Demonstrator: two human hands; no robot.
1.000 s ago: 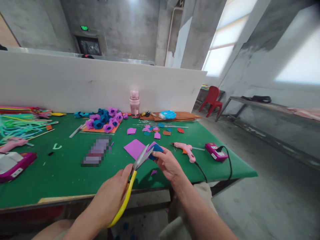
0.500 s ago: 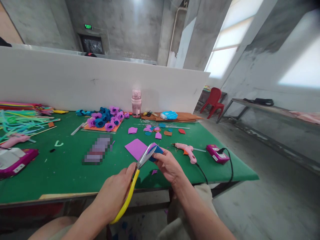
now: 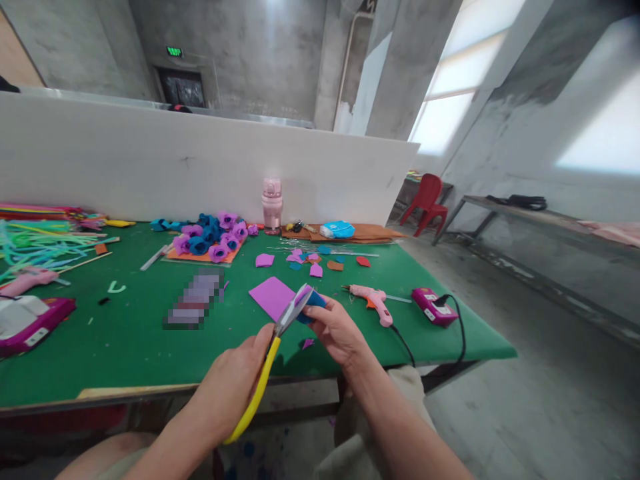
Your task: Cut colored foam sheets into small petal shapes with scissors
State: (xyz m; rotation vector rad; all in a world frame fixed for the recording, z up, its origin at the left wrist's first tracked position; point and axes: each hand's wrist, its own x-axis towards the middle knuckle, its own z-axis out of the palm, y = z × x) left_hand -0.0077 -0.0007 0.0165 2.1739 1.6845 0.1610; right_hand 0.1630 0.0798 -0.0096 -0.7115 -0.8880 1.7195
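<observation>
The yellow-handled scissors [image 3: 260, 387] are in my left hand [image 3: 233, 380], fingers wrapped round the handles. Their blades reach up and right to the edge of a small blue and purple piece [image 3: 316, 303]. My right hand [image 3: 337, 327] pinches that piece between thumb and fingers. Just behind the blades a purple square sheet [image 3: 273, 297] lies on the green table [image 3: 140, 360]. A small purple scrap [image 3: 307, 343] rests below the blades. Cut purple, blue, brown and red pieces [image 3: 316, 270] are scattered farther back.
Blue and purple flowers [image 3: 210, 237] sit back left, near a pink bottle [image 3: 273, 207]. A pink glue gun [image 3: 373, 300] and its cord lie right, beside a magenta power strip [image 3: 434, 308]. Pipe cleaners [image 3: 40, 243] fill the far left. A white panel [image 3: 200, 160] stands behind.
The scissor blades have drawn slightly closer together at the piece. Both hands keep nearly the same place and hold.
</observation>
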